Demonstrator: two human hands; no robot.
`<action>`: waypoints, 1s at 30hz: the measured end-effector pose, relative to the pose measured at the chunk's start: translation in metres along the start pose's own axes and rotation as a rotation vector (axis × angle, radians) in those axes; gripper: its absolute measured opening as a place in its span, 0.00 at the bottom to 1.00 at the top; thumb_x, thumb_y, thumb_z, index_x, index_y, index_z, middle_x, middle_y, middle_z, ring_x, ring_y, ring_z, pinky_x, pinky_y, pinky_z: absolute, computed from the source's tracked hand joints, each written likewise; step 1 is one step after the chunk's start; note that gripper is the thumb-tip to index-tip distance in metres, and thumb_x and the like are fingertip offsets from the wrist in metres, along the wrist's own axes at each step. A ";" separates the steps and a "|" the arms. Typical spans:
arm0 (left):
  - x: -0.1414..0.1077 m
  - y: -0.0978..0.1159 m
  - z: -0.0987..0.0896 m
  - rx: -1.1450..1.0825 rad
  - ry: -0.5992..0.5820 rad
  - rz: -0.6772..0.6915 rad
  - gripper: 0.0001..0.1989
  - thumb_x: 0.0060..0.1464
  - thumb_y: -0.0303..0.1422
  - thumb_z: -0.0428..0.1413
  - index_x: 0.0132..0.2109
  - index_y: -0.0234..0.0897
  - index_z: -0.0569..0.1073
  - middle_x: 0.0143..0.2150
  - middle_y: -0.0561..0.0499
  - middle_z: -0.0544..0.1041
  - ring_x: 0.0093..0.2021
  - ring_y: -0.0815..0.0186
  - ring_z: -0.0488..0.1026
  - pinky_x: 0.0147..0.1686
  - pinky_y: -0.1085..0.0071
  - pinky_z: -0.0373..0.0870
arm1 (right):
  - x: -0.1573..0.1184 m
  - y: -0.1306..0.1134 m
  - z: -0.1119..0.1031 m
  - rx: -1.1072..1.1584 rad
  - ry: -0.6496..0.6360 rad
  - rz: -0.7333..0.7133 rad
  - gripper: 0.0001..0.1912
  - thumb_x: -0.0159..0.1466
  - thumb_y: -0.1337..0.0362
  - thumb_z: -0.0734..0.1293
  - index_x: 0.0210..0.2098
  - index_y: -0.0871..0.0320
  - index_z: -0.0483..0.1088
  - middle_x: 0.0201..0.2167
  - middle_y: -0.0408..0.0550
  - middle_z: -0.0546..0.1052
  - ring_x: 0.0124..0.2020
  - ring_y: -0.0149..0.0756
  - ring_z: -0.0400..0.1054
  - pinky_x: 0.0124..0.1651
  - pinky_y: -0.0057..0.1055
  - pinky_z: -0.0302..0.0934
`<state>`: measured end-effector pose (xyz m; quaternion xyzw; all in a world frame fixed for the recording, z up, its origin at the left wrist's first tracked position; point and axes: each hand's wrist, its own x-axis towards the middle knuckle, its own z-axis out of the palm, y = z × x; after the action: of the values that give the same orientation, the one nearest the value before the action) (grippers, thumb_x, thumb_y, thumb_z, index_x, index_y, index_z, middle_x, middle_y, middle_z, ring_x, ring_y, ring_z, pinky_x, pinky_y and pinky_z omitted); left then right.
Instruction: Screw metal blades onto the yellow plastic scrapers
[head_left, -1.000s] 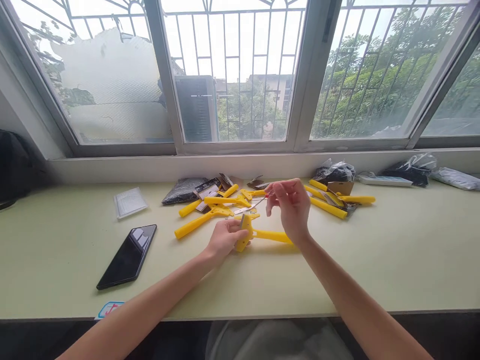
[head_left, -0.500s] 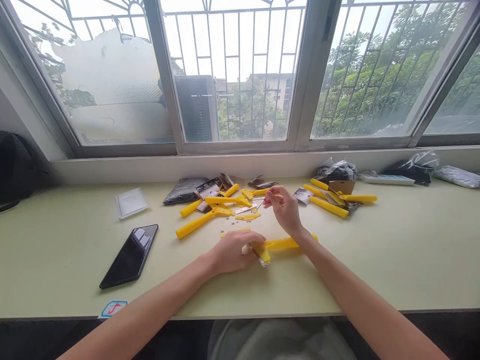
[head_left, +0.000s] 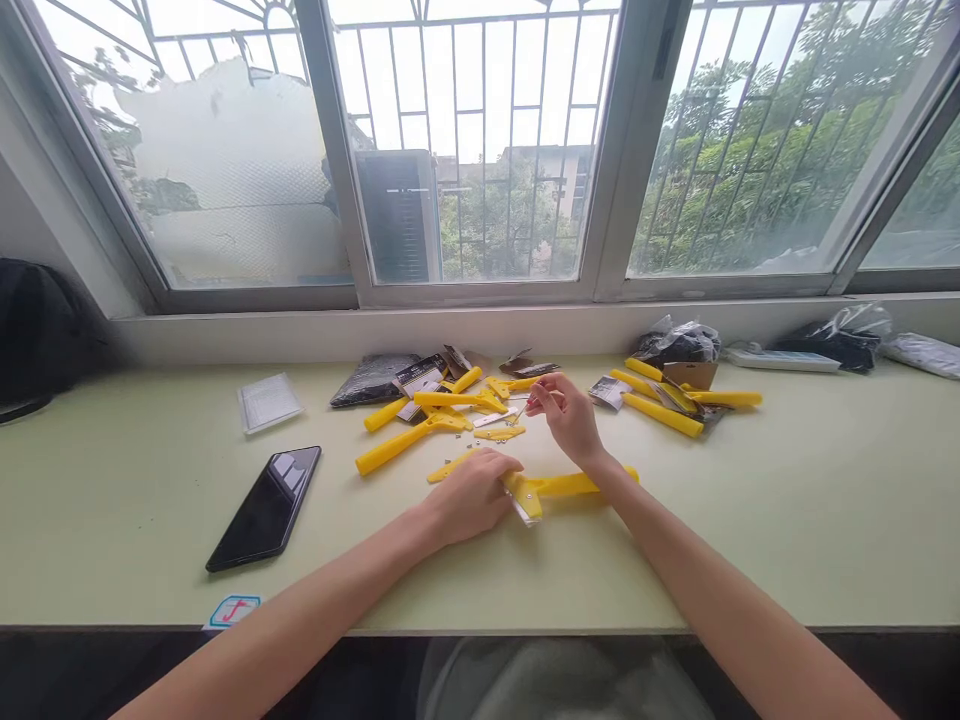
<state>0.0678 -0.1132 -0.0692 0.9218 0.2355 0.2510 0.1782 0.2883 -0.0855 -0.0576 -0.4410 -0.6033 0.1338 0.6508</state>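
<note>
My left hand lies closed over the far-left end of a yellow scraper's head, its fingertips partly hidden. The yellow scraper lies flat, with a pale blade edge at its head and its handle passing under my right forearm. A loose yellow plate sticks out behind my left hand. My right hand pinches a small screwdriver with a red handle. Its thin shaft points down and left, close to another yellow plate and several tiny screws.
More yellow scrapers lie behind my hands, with others to the right among cardboard packaging. A black phone and a clear plastic case are on the left. Bagged items line the windowsill side.
My left hand has shifted slightly left and flattened, uncovering more of the loose plate and scraper head. The screwdriver's tip has moved slightly lower; the view has shifted a little.
</note>
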 end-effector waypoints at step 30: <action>-0.004 -0.007 0.004 -0.121 0.140 -0.146 0.23 0.47 0.18 0.49 0.48 0.44 0.63 0.44 0.51 0.77 0.43 0.62 0.74 0.44 0.66 0.70 | -0.025 -0.069 -0.002 0.235 -0.119 0.002 0.13 0.67 0.52 0.68 0.36 0.55 0.67 0.24 0.41 0.74 0.20 0.33 0.72 0.20 0.28 0.66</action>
<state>0.0642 -0.1106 -0.0769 0.8700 0.2982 0.3151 0.2342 0.2592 -0.1441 -0.0233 -0.3535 -0.6206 0.2303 0.6610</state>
